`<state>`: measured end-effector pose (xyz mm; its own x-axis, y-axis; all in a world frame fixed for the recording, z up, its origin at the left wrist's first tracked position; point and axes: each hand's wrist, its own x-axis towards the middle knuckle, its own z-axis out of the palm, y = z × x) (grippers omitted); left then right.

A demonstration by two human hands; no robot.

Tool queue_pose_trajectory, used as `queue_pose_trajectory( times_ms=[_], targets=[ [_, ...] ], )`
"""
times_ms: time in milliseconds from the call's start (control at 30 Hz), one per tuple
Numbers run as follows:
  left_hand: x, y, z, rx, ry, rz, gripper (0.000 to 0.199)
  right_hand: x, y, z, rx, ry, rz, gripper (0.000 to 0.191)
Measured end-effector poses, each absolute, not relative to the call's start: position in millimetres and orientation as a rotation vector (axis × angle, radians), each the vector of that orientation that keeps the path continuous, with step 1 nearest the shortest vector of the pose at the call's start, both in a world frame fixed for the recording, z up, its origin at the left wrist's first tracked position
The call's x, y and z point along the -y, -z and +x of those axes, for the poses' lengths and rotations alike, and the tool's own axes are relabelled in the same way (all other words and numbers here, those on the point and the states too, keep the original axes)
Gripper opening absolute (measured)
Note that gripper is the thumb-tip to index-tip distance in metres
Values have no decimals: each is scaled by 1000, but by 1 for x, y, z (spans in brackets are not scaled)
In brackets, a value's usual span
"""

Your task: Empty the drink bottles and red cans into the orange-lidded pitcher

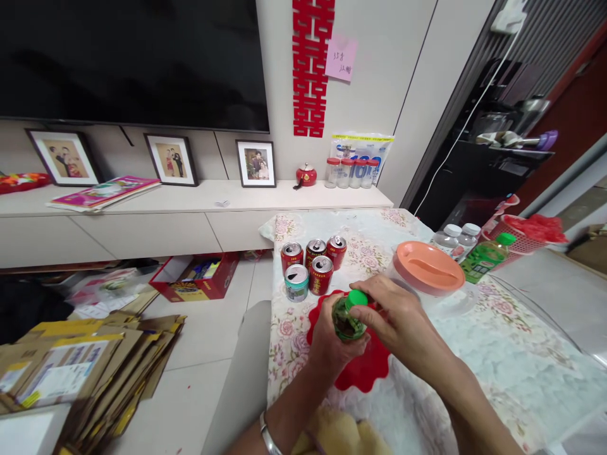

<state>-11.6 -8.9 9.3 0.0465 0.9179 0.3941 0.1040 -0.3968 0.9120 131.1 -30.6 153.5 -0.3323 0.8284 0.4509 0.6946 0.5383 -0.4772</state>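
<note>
My left hand (327, 338) is wrapped round a green drink bottle (346, 322), which I hold tilted toward me. Thumb and fingers of my right hand (393, 309) pinch the bottle's green cap (356, 298), which sits on the neck. Below both hands lies a red scalloped tray (363, 373) on the floral tablecloth. Left of the far side of the tray stand several opened drink cans: red ones (321, 275), a dark one (315, 250) and a teal one (296, 284).
An orange-lidded container (429, 268) stands to the right. Beside it are another green bottle (488, 258), clear bottles (447, 239) and a pink basket (516, 237). Glass jars (345, 174) line the cabinet (227, 197). Flattened cardboard (128, 360) and a red box (194, 278) lie on the floor.
</note>
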Motion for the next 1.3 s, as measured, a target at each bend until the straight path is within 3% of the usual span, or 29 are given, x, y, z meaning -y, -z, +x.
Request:
queue_pose_trajectory(
  times_ms=[433, 633, 900, 1067, 1300],
  targets=[
    [8, -5, -8, -1022, -1462, 1614, 74, 25, -176, 141, 2354, -223, -1042, 15],
    [7, -1, -7, -1057, -1422, 1542, 81, 26, -180, 150, 2224, -109, -963, 28],
    [7, -6, -7, -1042, -1431, 1590, 75, 30, -177, 144, 2377, -331, -1085, 17],
    [7, -7, -8, -1059, -1437, 1619, 75, 30, -181, 139, 2421, -380, -1149, 21],
    [8, -5, -8, -1075, -1441, 1625, 78, 27, -175, 135, 2356, -255, -1388, 13]
  ],
)
